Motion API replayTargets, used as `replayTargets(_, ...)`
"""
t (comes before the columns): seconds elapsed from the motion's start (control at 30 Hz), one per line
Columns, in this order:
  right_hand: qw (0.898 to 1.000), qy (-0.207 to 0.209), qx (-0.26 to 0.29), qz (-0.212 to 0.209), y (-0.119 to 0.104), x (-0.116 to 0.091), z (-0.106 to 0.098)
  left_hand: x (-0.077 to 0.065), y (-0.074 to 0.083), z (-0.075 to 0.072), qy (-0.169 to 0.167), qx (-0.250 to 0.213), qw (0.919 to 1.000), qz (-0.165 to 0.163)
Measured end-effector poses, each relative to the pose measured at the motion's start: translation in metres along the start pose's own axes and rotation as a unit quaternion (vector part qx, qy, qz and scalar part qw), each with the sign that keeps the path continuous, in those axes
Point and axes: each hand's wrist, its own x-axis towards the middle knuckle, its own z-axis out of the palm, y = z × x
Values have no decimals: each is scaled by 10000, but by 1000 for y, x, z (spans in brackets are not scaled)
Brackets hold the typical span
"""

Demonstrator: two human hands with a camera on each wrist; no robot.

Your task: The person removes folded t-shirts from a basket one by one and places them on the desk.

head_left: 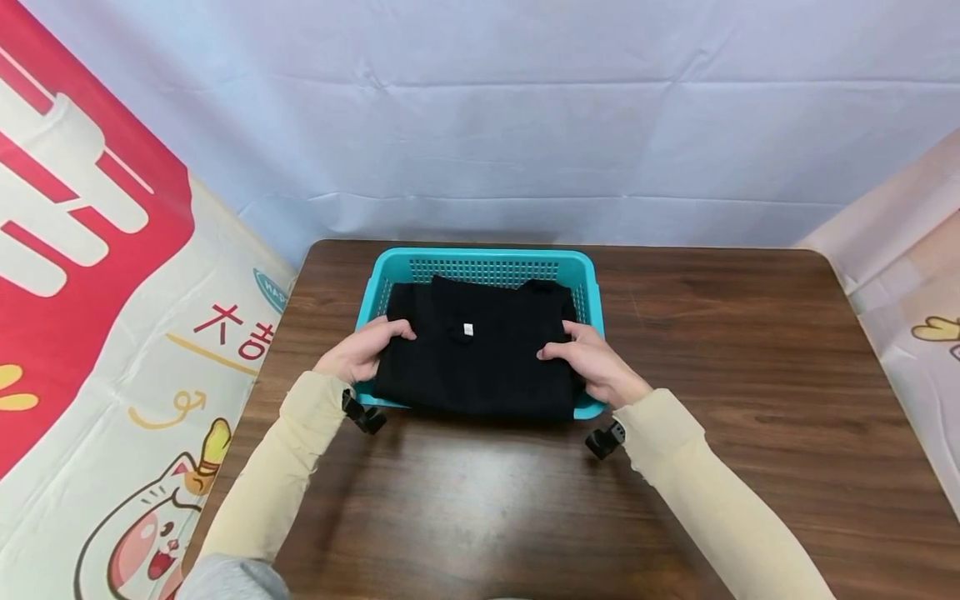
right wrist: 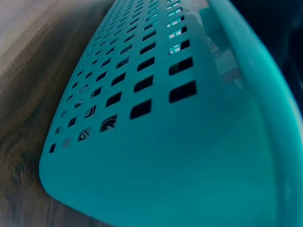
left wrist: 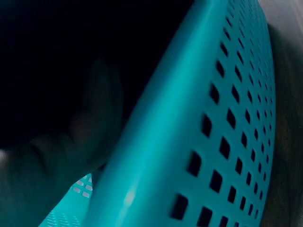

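A folded black garment (head_left: pixel 495 367) with a small white label (head_left: pixel 468 329) lies at the teal plastic basket (head_left: pixel 487 254), its near edge covering part of the front rim. My left hand (head_left: pixel 369 346) grips the garment's left edge, thumb on top and the other fingers underneath. At the right edge my right hand (head_left: pixel 596 362) holds it the same way. In the left wrist view the left hand (left wrist: pixel 71 137) shows dimly against the dark cloth, just inside the basket wall (left wrist: pixel 203 142). The right wrist view is mostly filled by the perforated basket side (right wrist: pixel 156 156).
The basket stands near the back edge of a dark wooden table (head_left: pixel 735 400). A pale cloth backdrop (head_left: pixel 525 142) hangs behind it, and a printed red and white sheet (head_left: pixel 150 350) hangs on the left. Each wrist carries a small black camera (head_left: pixel 364 412).
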Motion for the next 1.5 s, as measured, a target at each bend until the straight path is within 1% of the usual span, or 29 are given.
replayTargets(0.17,9996,185,-181,-66,0,0,2,0,0,3,17,10,10000,27)
replayTargets(0.23,9991,308,-265,-155,1,0,1,0,0,5,78,-52,9999,51)
replayTargets(0.47,9959,495,-493,-582,2,-6,-1,-1,-2,7,386,-150,9990,144)
replayTargets(0.6,9949,571,-518,-645,0,-10,-3,-2,-3,8,539,-223,9981,173)
replayTargets(0.77,9912,832,-714,-743,-1,-12,-4,-3,-4,12,655,-139,9974,262)
replayTargets(0.87,9885,983,-774,-844,-1,-13,-5,-3,-4,14,670,26,9971,364)
replayTargets(0.97,9872,1023,-770,-947,0,-15,-7,-6,-6,15,529,118,9976,423)
replayTargets(1.1,9834,1088,-880,-1157,0,-18,-10,-9,-9,15,116,131,9990,412)
replayTargets(1.2,9789,1215,-978,-1323,1,-19,-12,-9,-11,17,-111,192,9987,456)
replayTargets(1.3,9752,1354,-999,-1439,1,-21,-13,-9,-12,20,-161,298,9978,571)
replayTargets(1.4,9724,1444,-969,-1553,0,-24,-13,-9,-14,23,-131,328,9968,714)
replayTargets(1.43,9719,1474,-933,-1583,-1,-24,-14,-8,-14,24,-121,257,9967,763)
replayTargets(1.5,9706,1530,-873,-1641,-2,-26,-13,-8,-16,28,-183,-43,9957,911)
